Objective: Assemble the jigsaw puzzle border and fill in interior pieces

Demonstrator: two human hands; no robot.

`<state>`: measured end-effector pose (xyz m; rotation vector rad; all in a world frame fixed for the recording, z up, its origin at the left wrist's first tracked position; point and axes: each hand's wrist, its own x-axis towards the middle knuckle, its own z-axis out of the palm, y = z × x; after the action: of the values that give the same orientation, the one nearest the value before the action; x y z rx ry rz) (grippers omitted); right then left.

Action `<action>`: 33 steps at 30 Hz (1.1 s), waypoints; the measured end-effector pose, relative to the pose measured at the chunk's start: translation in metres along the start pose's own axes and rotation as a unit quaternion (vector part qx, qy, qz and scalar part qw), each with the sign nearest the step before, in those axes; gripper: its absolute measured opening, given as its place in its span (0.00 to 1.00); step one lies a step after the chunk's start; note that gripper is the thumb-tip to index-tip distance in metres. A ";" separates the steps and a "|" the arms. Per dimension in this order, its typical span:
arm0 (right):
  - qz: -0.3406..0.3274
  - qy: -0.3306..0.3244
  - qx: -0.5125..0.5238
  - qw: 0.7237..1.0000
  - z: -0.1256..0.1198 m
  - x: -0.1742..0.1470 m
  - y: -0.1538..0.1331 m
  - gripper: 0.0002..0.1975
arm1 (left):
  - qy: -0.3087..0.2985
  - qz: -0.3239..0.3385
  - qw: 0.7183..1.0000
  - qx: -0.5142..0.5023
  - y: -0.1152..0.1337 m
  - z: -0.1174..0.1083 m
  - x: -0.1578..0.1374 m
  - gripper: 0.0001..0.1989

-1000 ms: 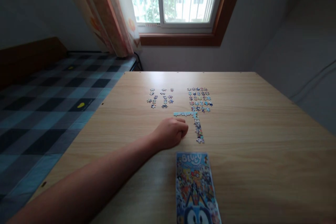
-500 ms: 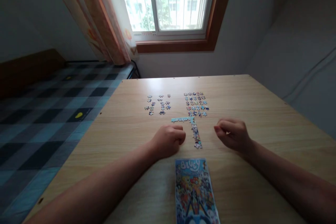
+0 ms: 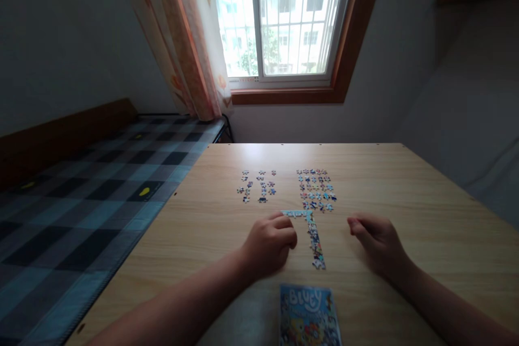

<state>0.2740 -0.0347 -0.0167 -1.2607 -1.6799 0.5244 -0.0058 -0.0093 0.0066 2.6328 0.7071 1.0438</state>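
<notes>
My left hand (image 3: 271,240) is closed, knuckles up, just left of a joined L-shaped puzzle section and overlapping the left end of its top strip. That section has a light-blue top strip (image 3: 298,213) and a multicoloured column (image 3: 315,240) running down toward me. To the right of the column, my right hand (image 3: 375,238) is closed, thumb pressed against the curled index finger. Whatever either hand may hold is hidden. Beyond the section lie loose puzzle pieces: a tight block (image 3: 315,185) on the right and a sparser group (image 3: 263,190) on the left.
A blue puzzle box (image 3: 310,313) marked "BLUEY" lies at the near side of the wooden table (image 3: 194,238). On the left stands a bed (image 3: 97,211) with a checked cover. A curtain (image 3: 178,38) and a barred window (image 3: 295,21) are behind the table.
The camera has tilted upward, so the table sits lower in view and less of the box shows. My left hand has shifted slightly forward and now overlaps the top strip's left end.
</notes>
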 end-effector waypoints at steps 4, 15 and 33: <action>0.047 0.010 0.029 0.998 0.004 0.004 0.008 0.22 | 0.051 0.010 0.997 0.061 -0.004 -0.026 0.020 0.11; 0.170 0.061 0.094 0.979 0.008 0.008 0.023 0.23 | 0.103 -0.410 0.881 0.212 -0.115 -0.145 0.083 0.11; 0.260 0.066 0.152 0.951 0.007 0.004 0.036 0.24 | -0.296 -0.422 0.831 0.210 -0.129 -0.120 0.060 0.10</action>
<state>0.2864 -0.0161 -0.0464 -1.4664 -1.0924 0.9528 -0.0960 0.1360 0.0807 2.2476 1.8072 -0.1974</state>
